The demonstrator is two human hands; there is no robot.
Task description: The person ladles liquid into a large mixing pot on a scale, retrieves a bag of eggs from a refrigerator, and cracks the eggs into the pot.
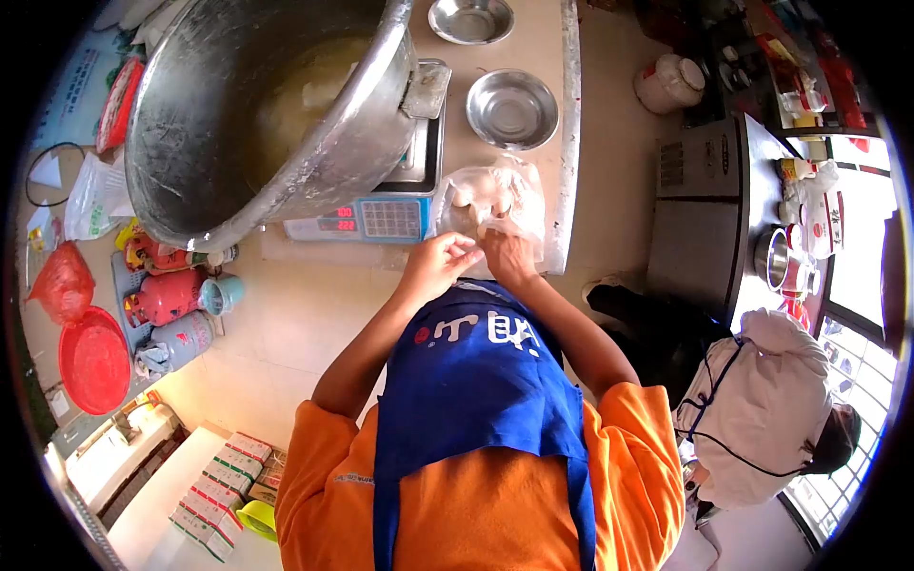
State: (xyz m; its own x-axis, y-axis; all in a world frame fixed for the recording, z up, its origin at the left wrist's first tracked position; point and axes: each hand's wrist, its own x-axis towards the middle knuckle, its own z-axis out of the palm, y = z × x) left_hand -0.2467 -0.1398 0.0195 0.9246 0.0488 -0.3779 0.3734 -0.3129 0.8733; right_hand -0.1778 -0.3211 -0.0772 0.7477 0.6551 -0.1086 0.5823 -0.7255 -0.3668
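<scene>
A clear plastic bag [490,195] holding pale round dough pieces lies on the beige counter [314,305], just right of a digital scale [381,217]. My left hand [438,266] and my right hand [509,255] meet at the bag's near edge. Fingers of both hands pinch the plastic there. My forearms reach out over a blue apron and orange sleeves.
A huge metal pot [257,114] with pale dough inside sits tilted on the scale. Two empty steel bowls [511,108] [469,19] stand beyond the bag. A red basin [93,360], red canisters [167,295] and cartons [219,495] are at left. A person in white [762,409] is at right.
</scene>
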